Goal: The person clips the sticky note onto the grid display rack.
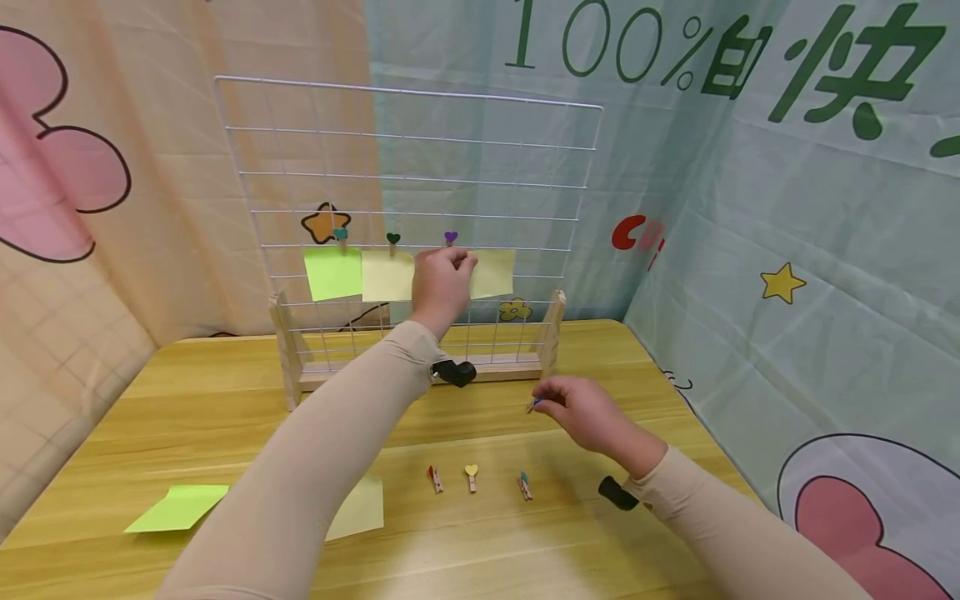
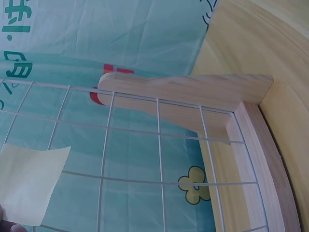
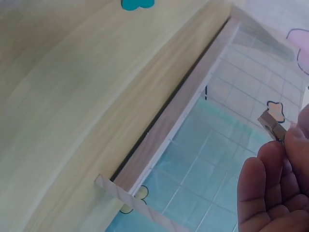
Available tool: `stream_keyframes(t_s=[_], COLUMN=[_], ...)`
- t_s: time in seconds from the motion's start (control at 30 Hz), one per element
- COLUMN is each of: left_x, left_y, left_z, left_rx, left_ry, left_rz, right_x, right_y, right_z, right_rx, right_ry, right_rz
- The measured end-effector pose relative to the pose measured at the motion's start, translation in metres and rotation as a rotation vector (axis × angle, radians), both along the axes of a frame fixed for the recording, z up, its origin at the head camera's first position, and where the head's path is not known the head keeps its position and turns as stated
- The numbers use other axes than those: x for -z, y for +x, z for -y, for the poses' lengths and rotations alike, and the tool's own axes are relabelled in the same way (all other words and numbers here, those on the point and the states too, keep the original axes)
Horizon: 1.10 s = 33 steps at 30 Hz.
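my left hand [image 1: 442, 287] pinches a yellow note [image 1: 492, 273] mid-frame, prob just to steady it; my right hand [image 1: 581, 414] grips a peg [image 1: 533, 406], lower right

"Where's the left arm?"
"The left arm [image 1: 345, 454] slants up from the bottom edge, left of centre, to mid-frame, where the left hand [image 1: 441, 292] is raised, its fingers [image 1: 450, 257] bent in a pinch."
"And the right?"
"The right arm [image 1: 738, 525] enters at lower right and angles up-left. The right hand [image 1: 585, 418] sits lower, right of centre, thumb [image 1: 553, 410] and fingers pinching too."
"Close up?"
"The right wrist view shows curled fingers at lower right."
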State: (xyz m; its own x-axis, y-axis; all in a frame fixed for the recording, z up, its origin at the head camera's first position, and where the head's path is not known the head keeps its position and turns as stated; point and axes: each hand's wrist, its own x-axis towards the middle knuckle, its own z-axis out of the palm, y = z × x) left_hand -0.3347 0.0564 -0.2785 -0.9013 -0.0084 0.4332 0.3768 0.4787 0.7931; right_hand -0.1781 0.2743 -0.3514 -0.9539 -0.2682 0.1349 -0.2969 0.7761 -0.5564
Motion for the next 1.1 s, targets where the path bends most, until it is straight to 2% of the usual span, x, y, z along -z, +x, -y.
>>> stream_keyframes(t_s=[0.27,0.43,0.9,1.1], left_x=[0.0,-0.001,-0.003,-0.003], left_y=[0.0,0.0,-0.002,-0.002], left_z=[0.0,0.0,0.001,0.001], left_rx=[-0.004,-0.01,-0.02,-0.015], left_ry=[-0.003,-0.012,-0.03,-0.027], left_rz=[0.009,0.009,0.014,0.026], right_x=[-0.011,-0.019,-0.048,-0.062], right_y=[-0.004,-0.01,-0.039,-0.054], right_z=[0.001,0.004,0.013,0.02], right_rx=[0.011,0.032,0.095,0.106], right_ry=[0.0,-0.03,-0.133,-0.141], right_rz=[-0.063,-0.138,-0.303,-0.334])
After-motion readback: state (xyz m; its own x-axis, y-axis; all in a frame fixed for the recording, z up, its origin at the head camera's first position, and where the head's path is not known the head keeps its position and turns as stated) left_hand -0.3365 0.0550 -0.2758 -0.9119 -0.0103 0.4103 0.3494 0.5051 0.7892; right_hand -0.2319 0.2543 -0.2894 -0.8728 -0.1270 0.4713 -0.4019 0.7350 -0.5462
